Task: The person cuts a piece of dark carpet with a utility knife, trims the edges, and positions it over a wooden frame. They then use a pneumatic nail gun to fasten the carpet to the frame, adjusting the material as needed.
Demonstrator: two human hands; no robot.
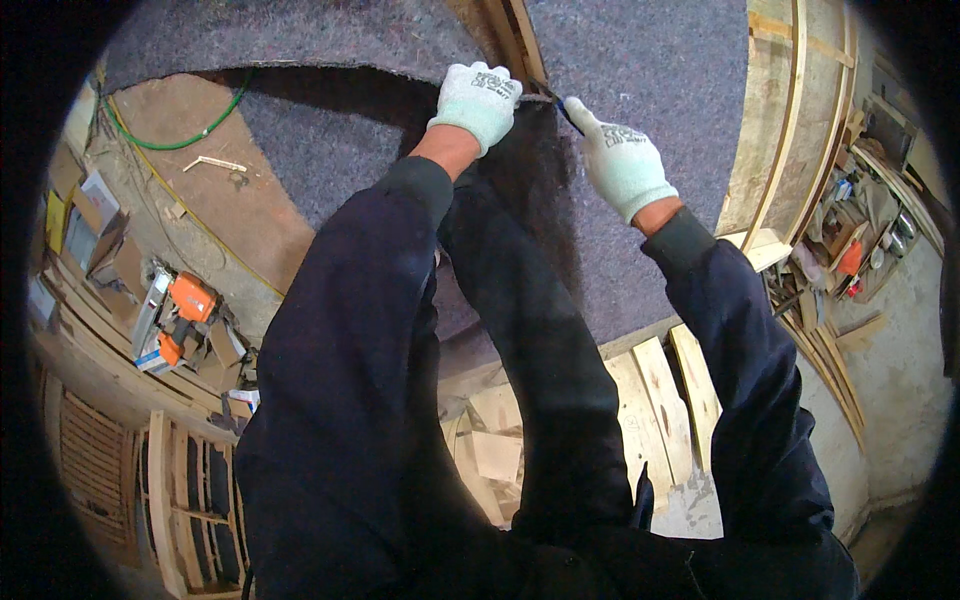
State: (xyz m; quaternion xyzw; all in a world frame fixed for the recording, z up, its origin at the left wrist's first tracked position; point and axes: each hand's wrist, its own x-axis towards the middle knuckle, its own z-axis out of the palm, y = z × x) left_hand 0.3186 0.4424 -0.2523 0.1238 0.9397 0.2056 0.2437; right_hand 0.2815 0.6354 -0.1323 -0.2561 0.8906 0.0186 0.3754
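Observation:
A large sheet of grey-purple felt (pixel 660 130) spreads in front of me, with a loose flap (pixel 300 35) lifted at the upper left. My left hand (pixel 478 105), in a white and pale green glove, is closed on the edge of that flap. Just to its right, my right hand (pixel 622 165), gloved alike, grips a slim knife (pixel 568 112) with a dark and blue body. Its tip points up and left to the felt's edge beside a wooden strip (pixel 530 45). The glove covers most of the knife, and the blade is hard to make out.
A green hose (pixel 190 145) curves at the left. An orange power tool (pixel 192 300) lies among boxes. Wooden framing (pixel 785 120) stands at the right, near a cluttered pile (pixel 850 240). Boards (pixel 650 410) and wood pieces lie below, by my legs.

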